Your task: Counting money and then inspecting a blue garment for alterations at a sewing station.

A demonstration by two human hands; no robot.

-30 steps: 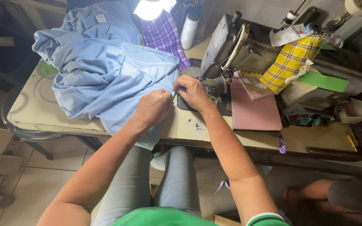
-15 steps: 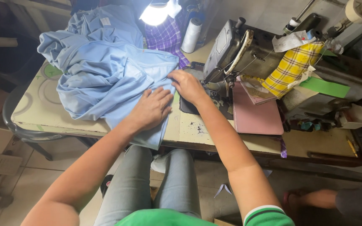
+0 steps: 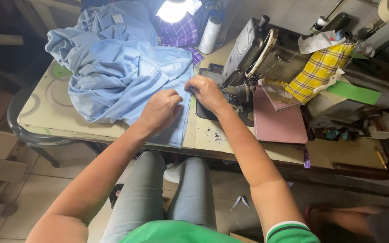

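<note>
the light blue garment (image 3: 113,76) lies heaped on the left of the worktop (image 3: 37,114), one edge hanging over the front. the left hand (image 3: 160,110) presses down on that edge, fingers curled. just beside it, the right hand (image 3: 208,92) pinches the cloth's edge near the sewing machine (image 3: 253,51). a pink folder (image 3: 275,119) lies further right.

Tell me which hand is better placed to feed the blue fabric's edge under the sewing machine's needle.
Right, probably. The right hand grips the light blue fabric at its edge, right beside the sewing machine head. The left hand rests flat on the cloth, farther from it.
</note>
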